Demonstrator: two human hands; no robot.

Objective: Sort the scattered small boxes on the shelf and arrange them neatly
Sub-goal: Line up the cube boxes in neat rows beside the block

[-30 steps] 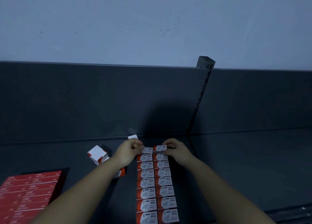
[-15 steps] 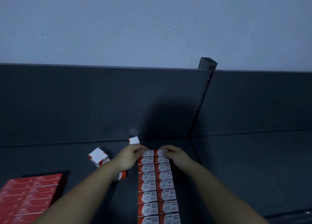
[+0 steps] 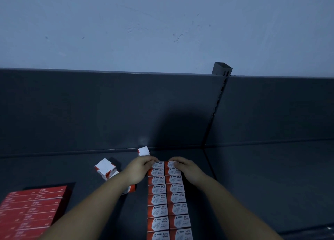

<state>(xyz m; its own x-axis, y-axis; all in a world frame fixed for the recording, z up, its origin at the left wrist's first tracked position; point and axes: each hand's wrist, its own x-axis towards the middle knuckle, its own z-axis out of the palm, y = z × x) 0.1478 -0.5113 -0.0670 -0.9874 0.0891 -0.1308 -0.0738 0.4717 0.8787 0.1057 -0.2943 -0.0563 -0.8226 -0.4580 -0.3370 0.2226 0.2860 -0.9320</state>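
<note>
1. Two rows (image 3: 159, 191) of small red and white boxes lie side by side on the dark shelf (image 3: 253, 185). They run from the near edge toward the back panel (image 3: 108, 109).
2. Each box top says "PAPER CLIPS" and has a big "3" and a little drawing of clips. The words look upside down from here.
3. The left hand (image 3: 139, 169) is at the far end of the left row. Its fingers are bent and close together, and they hold the far left box (image 3: 157, 165) by its far edge.
4. The right hand (image 3: 188, 168) is at the far end of the right row. Its fingers are bent too, and they hold the far right box (image 3: 169, 165) the same way.
5. These two boxes touch each other. Each one also touches the next box in its row.
6. Three boxes lie loose on the shelf.
   - A white box (image 3: 143, 151) sits near the back panel, just past the left hand.
   - A tilted box (image 3: 104, 168) sits to the left of the left wrist.
   - A third box (image 3: 131, 188) peeks out from under the left arm.
7. A flat red stack (image 3: 32, 209) lies at the near left. It has white writing, but it is too blurry to read.
8. A pale wall (image 3: 162, 22) rises above the panel, and a grey post (image 3: 223, 68) sticks up at the top of it.
</note>
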